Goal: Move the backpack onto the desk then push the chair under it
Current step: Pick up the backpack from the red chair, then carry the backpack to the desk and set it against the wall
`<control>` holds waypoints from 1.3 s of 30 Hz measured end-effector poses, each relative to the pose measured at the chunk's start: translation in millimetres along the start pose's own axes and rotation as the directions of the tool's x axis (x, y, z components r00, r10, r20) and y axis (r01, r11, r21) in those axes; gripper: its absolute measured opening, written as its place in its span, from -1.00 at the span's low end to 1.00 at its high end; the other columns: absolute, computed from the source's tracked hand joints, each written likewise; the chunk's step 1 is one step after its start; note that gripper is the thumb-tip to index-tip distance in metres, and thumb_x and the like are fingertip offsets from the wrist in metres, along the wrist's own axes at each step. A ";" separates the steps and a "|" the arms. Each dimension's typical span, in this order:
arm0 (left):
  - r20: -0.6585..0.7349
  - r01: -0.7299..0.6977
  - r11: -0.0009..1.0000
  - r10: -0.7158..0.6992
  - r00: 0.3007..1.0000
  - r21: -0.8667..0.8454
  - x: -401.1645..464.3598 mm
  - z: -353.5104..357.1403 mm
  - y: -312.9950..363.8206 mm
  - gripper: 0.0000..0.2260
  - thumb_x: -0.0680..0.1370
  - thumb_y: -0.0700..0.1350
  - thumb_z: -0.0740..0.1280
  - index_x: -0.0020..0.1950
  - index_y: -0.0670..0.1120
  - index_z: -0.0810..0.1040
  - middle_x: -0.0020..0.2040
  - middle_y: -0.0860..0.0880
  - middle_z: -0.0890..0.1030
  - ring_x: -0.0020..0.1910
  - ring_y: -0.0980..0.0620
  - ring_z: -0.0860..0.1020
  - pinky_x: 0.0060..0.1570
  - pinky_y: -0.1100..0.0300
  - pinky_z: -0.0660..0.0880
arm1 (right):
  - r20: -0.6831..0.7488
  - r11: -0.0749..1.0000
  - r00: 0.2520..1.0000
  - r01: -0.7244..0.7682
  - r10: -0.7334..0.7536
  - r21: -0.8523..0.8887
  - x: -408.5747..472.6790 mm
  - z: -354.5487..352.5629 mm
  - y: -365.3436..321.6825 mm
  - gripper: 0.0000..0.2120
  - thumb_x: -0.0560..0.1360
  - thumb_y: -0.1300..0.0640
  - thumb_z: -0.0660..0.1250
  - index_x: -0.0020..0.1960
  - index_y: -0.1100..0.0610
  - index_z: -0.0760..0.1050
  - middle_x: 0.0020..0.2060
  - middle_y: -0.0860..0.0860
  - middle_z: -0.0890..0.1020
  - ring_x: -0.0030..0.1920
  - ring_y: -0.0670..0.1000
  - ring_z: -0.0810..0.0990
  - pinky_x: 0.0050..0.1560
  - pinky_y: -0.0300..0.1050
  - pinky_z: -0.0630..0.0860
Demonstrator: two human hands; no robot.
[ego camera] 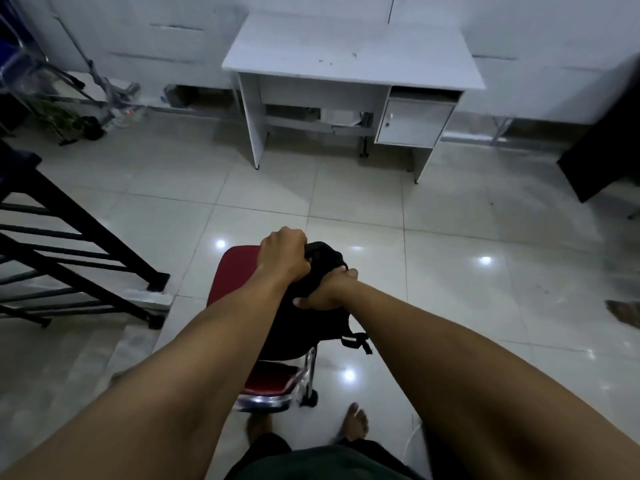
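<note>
A black backpack [304, 327] rests on the red seat of a chair [232, 271] with a chrome frame, right in front of me. My left hand [284, 258] is closed on the top of the backpack. My right hand [329, 289] grips the backpack's upper right side. A strap with a buckle [356, 341] hangs off the right of the bag. The white desk [353, 50] stands against the far wall, about two floor tiles beyond the chair, its top bare.
The desk has a small cupboard [414, 123] under its right side and open legroom on the left. A black stair railing [69, 244] runs along the left. A dark object [602, 147] stands at the right. Glossy tiled floor lies between chair and desk.
</note>
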State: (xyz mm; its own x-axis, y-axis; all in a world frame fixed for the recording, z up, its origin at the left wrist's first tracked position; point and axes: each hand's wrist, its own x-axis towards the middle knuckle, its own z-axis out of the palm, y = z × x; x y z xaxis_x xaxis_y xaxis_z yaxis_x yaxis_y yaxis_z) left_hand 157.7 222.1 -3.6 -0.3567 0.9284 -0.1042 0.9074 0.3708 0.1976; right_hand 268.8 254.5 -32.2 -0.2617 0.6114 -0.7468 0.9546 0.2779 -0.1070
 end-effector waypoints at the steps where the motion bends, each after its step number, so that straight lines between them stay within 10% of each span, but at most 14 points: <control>1: -0.029 0.051 0.998 -0.052 0.998 -0.043 1.3 -0.3 7.2 -0.84 0.33 -0.17 0.41 -0.35 -0.08 0.43 -0.41 -0.03 0.43 -0.36 -0.10 0.53 -0.38 0.15 0.39 | -0.019 0.996 1.000 0.011 -0.009 0.091 -1.7 -2.5 8.6 0.26 0.20 -0.49 0.38 0.58 0.15 -0.13 0.49 0.24 0.07 0.44 0.24 0.23 0.40 0.05 0.31; 4: -0.089 0.192 0.971 -0.206 0.974 -0.144 4.1 -2.6 23.8 -0.81 0.36 -0.09 0.46 -0.35 -0.10 0.48 -0.43 -0.01 0.43 -0.41 -0.06 0.47 -0.39 0.18 0.39 | -0.107 0.931 0.990 0.127 -0.096 0.342 -5.3 -9.0 26.1 0.37 0.14 -0.40 0.51 0.57 0.14 -0.27 0.50 0.25 -0.12 0.43 0.27 0.30 0.42 0.12 0.34; 8: -0.115 0.283 0.916 -0.326 0.938 -0.285 11.0 -6.5 49.4 -0.74 0.40 -0.04 0.45 -0.35 -0.11 0.43 -0.38 -0.04 0.47 -0.34 -0.09 0.53 -0.38 0.16 0.41 | -0.231 0.910 0.936 0.323 -0.266 0.259 -11.0 -12.6 24.2 0.23 0.27 -0.35 0.44 0.58 0.03 -0.31 0.53 0.27 -0.31 0.49 0.30 0.21 0.38 0.13 0.31; 14: -0.133 0.293 0.861 -0.376 0.917 -0.415 48.2 -24.6 80.1 -0.80 0.39 0.02 0.43 -0.25 -0.11 0.58 -0.28 -0.06 0.60 -0.27 -0.11 0.60 -0.31 0.15 0.50 | -0.585 0.884 0.801 0.359 -0.128 0.298 -1.0 -48.6 35.6 -0.39 0.55 0.11 0.25 0.52 0.25 0.14 0.21 0.26 0.53 0.15 0.27 0.57 0.06 0.09 0.54; 18: -0.119 0.215 0.820 -0.323 0.939 -0.531 80.9 -27.5 107.6 -0.72 0.40 0.15 0.38 -0.28 -0.07 0.58 -0.29 -0.03 0.61 -0.27 -0.07 0.59 -0.29 0.16 0.49 | -0.688 0.834 0.717 0.446 -0.115 0.326 16.6 -89.0 66.6 -0.83 0.50 0.23 0.19 0.00 0.19 0.53 -0.14 0.16 0.63 -0.13 0.21 0.61 -0.22 0.01 0.53; 24: -0.076 -0.041 0.874 0.005 0.997 -0.485 137.7 -34.8 117.2 -0.63 0.35 0.25 0.26 -0.43 -0.03 0.43 -0.46 0.04 0.50 -0.40 0.03 0.50 -0.39 0.15 0.31 | -0.640 0.822 0.762 0.427 -0.103 0.376 64.5 -139.1 130.0 -0.79 0.40 0.32 0.22 -0.11 0.08 0.55 -0.25 0.07 0.60 -0.26 0.11 0.55 -0.29 -0.11 0.43; 28: -0.193 0.000 0.825 -0.132 0.972 -0.565 191.2 -21.4 99.1 -0.94 0.43 0.01 0.25 -0.16 0.05 0.45 -0.27 0.04 0.53 -0.25 -0.01 0.50 -0.28 0.12 0.38 | -0.561 0.810 0.787 0.492 -0.257 0.319 102.6 -183.2 152.9 -0.80 0.36 0.29 0.24 -0.14 0.06 0.56 -0.25 0.08 0.61 -0.24 0.16 0.58 -0.30 -0.10 0.42; 33: 0.242 0.093 0.980 -0.048 0.969 -0.178 257.0 0.2 103.2 -0.22 0.45 -0.22 0.41 0.57 0.09 0.09 0.51 -0.08 0.19 0.40 -0.17 0.29 0.30 -0.07 0.38 | -0.496 0.796 0.809 0.510 -0.316 0.325 148.9 -251.9 200.6 -0.76 0.42 0.27 0.32 0.02 0.06 0.64 -0.18 0.04 0.63 -0.15 0.09 0.60 -0.16 -0.13 0.46; 39: 0.276 0.048 0.943 0.048 0.960 -0.330 321.5 -6.5 161.4 -0.63 0.48 -0.19 0.43 0.13 0.01 0.30 0.17 -0.15 0.54 0.05 -0.16 0.53 0.02 0.00 0.52 | -0.519 0.820 0.782 0.521 -0.345 0.239 177.2 -306.4 245.9 -0.79 0.40 0.30 0.31 -0.08 0.06 0.64 -0.20 0.06 0.65 -0.16 0.11 0.61 -0.13 -0.04 0.57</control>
State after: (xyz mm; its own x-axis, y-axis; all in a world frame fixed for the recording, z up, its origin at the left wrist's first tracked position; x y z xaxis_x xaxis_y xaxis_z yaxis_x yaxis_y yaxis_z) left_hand 188.1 580.6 1.2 -0.2378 0.9024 -0.3594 0.7654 0.4018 0.5026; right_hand 413.6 658.2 10.2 -0.6081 0.7667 -0.2060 0.6801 0.3692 -0.6333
